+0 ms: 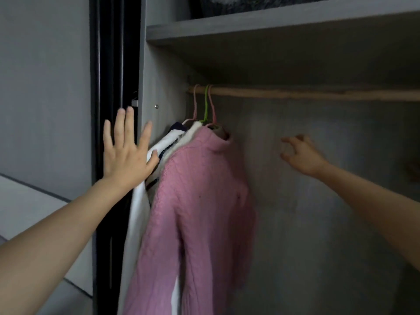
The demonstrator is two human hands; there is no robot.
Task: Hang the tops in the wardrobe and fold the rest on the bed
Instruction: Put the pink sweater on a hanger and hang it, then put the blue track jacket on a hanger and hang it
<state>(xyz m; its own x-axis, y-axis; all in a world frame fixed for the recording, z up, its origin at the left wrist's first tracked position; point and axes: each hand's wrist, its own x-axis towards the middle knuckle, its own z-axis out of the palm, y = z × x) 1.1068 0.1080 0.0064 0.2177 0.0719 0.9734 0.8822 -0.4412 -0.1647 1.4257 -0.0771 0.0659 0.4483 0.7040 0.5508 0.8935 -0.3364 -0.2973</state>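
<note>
1. Two bare forearms reach up from the lower edge of the view toward the pale wooden rail inside the grey wardrobe.
2. Below the rail's left end, the left hand is flat, fingers straight and spread, gripping nothing. Its thumb lies against the shoulder of a white top; whether the palm presses on cloth or on the black door frame is hard to tell.
3. Below the rail and right of the hung clothes, the right hand has loosely curled fingers, holds nothing, and is apart from every garment.
4. A pink cable-knit sweater hangs from the rail's left end, with the white top and a navy-striped top packed close on its left. A green hanger and two pink hangers hook over the rail there.
5. The step in hand looks like settling the hung tops. It would go best if the left hand steadies the bunch while the right slides the sweater's hook rightward along the rail, so that each top hangs free with its shoulders square.
</note>
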